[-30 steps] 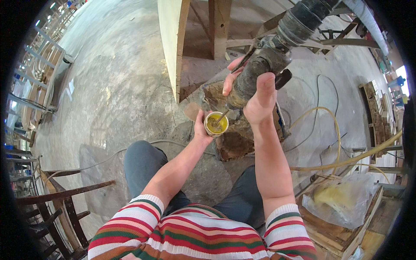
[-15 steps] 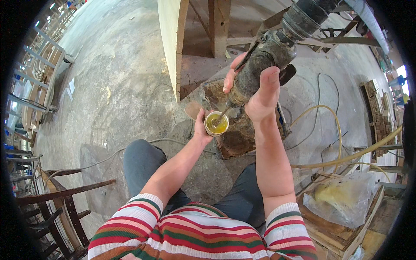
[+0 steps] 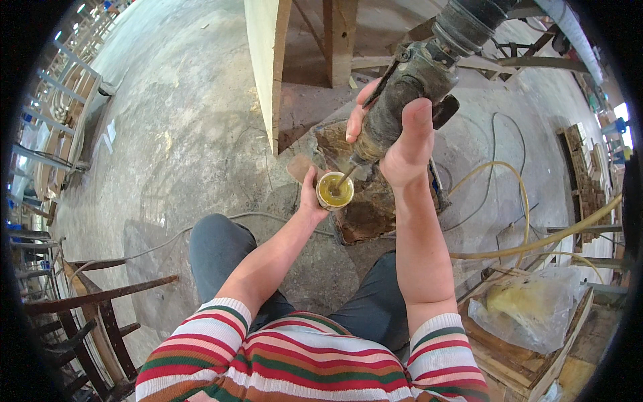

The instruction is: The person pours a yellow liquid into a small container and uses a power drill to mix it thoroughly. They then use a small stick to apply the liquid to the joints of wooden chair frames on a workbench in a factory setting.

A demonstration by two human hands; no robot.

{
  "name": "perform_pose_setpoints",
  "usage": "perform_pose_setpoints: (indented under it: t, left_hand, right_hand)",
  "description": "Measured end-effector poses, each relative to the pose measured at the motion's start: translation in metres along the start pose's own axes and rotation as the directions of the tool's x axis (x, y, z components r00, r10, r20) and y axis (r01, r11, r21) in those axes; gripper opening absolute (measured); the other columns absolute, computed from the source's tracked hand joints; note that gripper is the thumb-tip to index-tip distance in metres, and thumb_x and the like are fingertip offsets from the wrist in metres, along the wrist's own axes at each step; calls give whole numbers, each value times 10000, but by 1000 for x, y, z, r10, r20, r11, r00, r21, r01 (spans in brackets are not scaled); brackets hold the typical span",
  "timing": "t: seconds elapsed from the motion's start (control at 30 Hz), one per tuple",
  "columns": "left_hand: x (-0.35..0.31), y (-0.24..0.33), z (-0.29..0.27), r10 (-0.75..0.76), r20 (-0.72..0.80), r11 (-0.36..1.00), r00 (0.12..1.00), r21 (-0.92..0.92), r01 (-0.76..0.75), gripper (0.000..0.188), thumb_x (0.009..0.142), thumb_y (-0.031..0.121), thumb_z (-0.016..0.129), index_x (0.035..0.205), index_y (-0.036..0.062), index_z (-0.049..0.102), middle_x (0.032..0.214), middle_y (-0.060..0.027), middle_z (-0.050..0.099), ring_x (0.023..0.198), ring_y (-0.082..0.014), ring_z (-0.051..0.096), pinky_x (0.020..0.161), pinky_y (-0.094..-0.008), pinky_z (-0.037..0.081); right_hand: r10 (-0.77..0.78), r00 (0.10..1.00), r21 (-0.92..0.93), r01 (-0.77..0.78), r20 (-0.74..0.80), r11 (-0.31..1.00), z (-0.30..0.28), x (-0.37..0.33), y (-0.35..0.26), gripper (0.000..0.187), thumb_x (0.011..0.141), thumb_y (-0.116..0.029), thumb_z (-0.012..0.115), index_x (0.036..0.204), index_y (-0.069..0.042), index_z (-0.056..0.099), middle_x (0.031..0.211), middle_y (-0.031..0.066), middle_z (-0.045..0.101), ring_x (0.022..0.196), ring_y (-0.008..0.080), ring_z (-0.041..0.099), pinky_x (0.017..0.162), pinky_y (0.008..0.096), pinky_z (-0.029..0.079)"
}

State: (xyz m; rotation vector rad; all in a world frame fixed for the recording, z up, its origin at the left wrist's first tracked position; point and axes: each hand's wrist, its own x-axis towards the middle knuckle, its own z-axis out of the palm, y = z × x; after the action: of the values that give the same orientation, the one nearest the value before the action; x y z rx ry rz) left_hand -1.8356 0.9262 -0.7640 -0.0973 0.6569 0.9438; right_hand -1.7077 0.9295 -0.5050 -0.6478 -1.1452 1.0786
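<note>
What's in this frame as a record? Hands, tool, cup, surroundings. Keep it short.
Left hand: holds a small cup from its left side
Right hand: grips a dark handheld tool
Tool shaft: angled down into the cup, tip hidden
Cup contents: yellow, liquid-looking
Floor beyond cup: brown-crusted slab
Right side: yellowish hose; clear plastic bag at a wooden crate
Left side: dark wooden frame
</note>
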Motion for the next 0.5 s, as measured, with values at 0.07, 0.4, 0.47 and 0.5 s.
perform_pose_setpoints:
  t: [0.07,0.4,0.47,0.5]
  left_hand:
    - [-1,-3,6,-21,-12,1000,1000,-4,21,543,859,551,380,1116,82,475,1130,-156,522,1019,-365,517,845,-636,393]
    - [-19,-1,21,-103,-24,994,994,-44,102,585,858,555,384,1172,70,472,1180,-155,516,1057,-322,511,904,-524,393]
    - [-19,2,17,-82,-24,996,996,-27,82,584,859,553,385,1167,66,474,1161,-158,528,1054,-320,515,901,-520,397]
    - [-18,4,15,-61,-12,998,998,-13,61,577,859,551,388,1153,63,480,1146,-158,536,1048,-319,518,897,-516,402]
  right_hand:
    - [4,1000,-8,-4,10,1000,-2,1,-1,772,751,-698,451,929,51,515,676,109,546,558,197,546,540,296,445]
    - [87,992,40,-91,88,995,-7,8,13,781,779,-671,440,1047,62,474,641,100,546,605,173,539,559,286,436]
    - [88,989,33,-92,121,995,-13,8,14,786,768,-681,446,1034,57,476,635,99,543,588,176,533,559,287,436]
    - [81,993,44,-85,91,995,-12,8,14,785,761,-688,450,1017,52,482,629,98,540,580,176,530,556,286,435]
